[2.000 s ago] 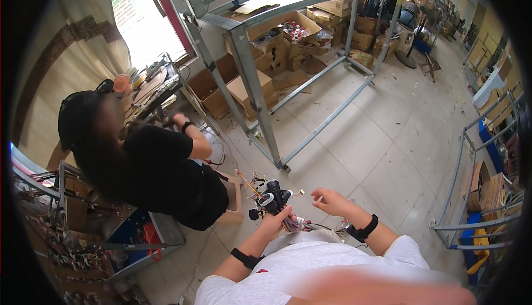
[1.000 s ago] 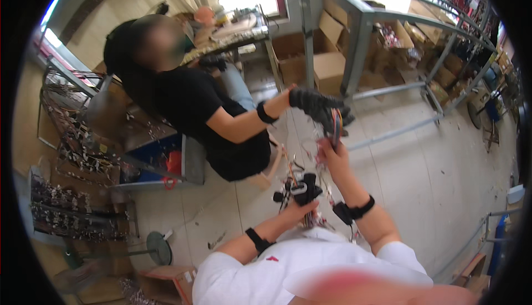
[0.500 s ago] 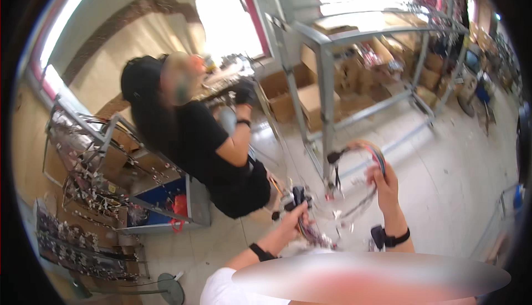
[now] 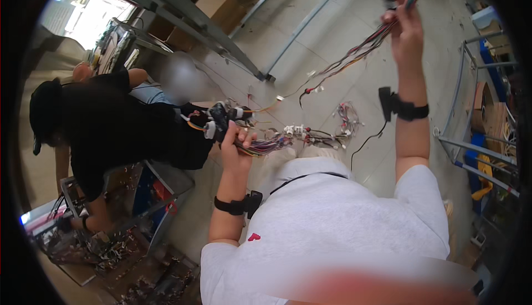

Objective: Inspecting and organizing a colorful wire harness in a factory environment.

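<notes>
Brown cardboard boxes (image 4: 213, 3) stand far left. Your left hand (image 4: 234, 145) grips the wire harness (image 4: 266, 145); your right hand (image 4: 405, 25), raised far right, pinches its coloured wire ends (image 4: 360, 47).

Pale tiled floor (image 4: 354, 83) beneath you, loose wire bundles (image 4: 346, 118) just ahead, cardboard boxes (image 4: 213, 3) far left, grey metal frame (image 4: 260, 72) standing there.

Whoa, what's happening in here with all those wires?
A person in a white shirt is holding a wire harness stretched between both hands. The left hand grips a bunch of wires with black and white connectors at chest level, while the right hand is lifted high, pinching the other end of the coloured strands. Beside them a co-worker in black bends over a metal rack.
</notes>
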Tool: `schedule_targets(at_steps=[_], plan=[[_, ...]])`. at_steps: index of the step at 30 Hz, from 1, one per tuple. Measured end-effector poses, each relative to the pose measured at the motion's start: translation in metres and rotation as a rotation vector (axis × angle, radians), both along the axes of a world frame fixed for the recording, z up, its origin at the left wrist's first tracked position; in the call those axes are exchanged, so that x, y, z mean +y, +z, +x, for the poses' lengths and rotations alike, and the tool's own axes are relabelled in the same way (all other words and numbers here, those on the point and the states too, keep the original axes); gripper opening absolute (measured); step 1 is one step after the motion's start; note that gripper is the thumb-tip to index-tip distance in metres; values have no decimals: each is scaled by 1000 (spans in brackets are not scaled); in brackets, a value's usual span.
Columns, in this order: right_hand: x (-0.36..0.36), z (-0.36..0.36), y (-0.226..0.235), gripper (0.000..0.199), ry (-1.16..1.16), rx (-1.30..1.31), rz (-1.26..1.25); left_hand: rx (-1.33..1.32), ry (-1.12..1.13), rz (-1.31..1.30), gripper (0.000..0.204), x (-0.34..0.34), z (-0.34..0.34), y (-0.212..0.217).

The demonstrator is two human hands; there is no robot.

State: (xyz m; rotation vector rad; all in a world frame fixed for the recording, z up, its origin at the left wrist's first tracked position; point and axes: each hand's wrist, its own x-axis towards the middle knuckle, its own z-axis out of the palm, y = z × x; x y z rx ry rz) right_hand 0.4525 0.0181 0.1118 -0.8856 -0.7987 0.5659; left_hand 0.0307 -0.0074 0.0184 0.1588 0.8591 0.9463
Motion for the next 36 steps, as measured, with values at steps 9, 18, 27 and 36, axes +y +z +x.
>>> schedule_targets(at_steps=[9,18,27,36], plan=[[-73,10,90,29,135,-255,-268,-273,-111,156,25,-10,-9,16],[-90,-148,20,56,773,-173,-453,-282,-219,-124,32,-6,18,20],[-115,-223,-59,53,1068,-459,-608,-197,-250,-186,70,11,32,-4],[-137,-225,-81,48,998,-434,-621,-337,-111,-141,49,20,14,0]])
